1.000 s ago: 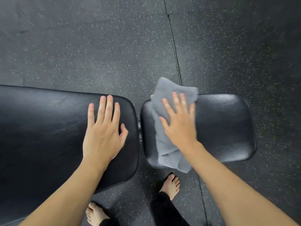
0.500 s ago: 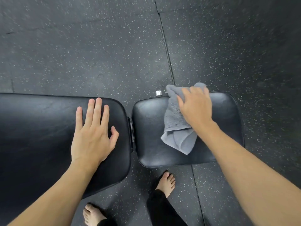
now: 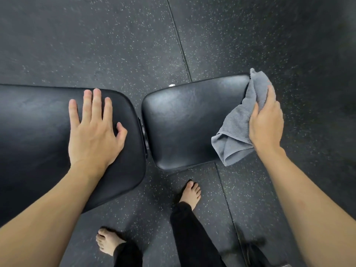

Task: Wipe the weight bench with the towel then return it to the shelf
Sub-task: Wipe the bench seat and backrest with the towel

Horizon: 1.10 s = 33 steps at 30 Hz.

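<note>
The weight bench has two black padded parts: a long back pad on the left and a smaller seat pad on the right, with a narrow gap between them. My left hand lies flat on the back pad's right end, fingers spread. My right hand grips a crumpled grey towel at the seat pad's right edge. The towel hangs over that edge and covers the pad's near right corner. No shelf is in view.
Dark speckled rubber floor mats with seams surround the bench. My bare feet and black trouser legs stand just in front of the gap. A small metal knob shows behind the seat pad.
My right hand has swept the towel rightward across the seat pad, from its left part to its right edge, and now bunches it. The left hand has stayed on the back pad.
</note>
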Available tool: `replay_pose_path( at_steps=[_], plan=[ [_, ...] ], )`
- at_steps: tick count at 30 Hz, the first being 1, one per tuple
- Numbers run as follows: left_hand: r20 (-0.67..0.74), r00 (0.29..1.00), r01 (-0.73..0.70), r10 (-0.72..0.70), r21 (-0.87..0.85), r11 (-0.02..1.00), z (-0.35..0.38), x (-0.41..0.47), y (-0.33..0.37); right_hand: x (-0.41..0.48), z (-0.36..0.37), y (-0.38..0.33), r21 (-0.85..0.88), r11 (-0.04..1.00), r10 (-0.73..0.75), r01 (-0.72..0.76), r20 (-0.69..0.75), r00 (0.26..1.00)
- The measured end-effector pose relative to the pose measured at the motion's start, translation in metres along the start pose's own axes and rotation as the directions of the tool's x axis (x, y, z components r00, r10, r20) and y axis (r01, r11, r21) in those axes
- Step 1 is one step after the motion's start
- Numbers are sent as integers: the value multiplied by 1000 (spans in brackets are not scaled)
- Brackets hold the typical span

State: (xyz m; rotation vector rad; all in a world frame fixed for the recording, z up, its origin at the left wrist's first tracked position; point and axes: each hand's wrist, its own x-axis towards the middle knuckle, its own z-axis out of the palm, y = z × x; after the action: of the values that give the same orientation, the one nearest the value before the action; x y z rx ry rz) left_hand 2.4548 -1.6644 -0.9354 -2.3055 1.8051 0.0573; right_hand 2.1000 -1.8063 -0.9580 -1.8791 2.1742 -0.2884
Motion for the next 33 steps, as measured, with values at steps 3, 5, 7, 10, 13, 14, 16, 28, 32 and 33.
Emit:
replay_pose_path(
  at_steps=[3,5,7,10,13,14,16,28,32,33],
  plan=[
    [-14,1000,-7,7,-1,1000,1,-1,0,-40,15,7,-127,992,-14,3,-82,997],
    [-22,1000,-16,16,-2,1000,3,-2,-1,-67,24,3,-210,978,-1,-13,-69,998],
    [-32,999,-27,27,-8,1000,4,-2,-1,-102,35,-9,-230,973,-6,5,-2,1000],
    [-46,999,-31,30,-10,999,5,-3,-2,-163,62,-32,-246,946,-174,212,166,971],
    [-49,998,-27,27,-9,1000,6,-3,-2,-184,84,-49,-223,919,-278,325,221,935],
    [-50,998,-29,29,-4,1000,7,-3,-2,-182,87,-52,-216,898,-333,383,233,914],
    [-57,998,-31,32,5,999,10,-2,-1,-178,91,-55,-229,793,-503,564,276,819],
    [-37,999,-17,17,7,1000,7,0,-1,-152,104,-87,-153,574,-715,805,386,583],
    [-27,1000,-12,12,0,1000,5,1,-2,-89,59,-42,-221,774,-548,593,235,803],
    [-28,1000,-12,11,-6,1000,5,1,-2,-75,49,-36,-215,821,-491,529,206,846]
  ],
)
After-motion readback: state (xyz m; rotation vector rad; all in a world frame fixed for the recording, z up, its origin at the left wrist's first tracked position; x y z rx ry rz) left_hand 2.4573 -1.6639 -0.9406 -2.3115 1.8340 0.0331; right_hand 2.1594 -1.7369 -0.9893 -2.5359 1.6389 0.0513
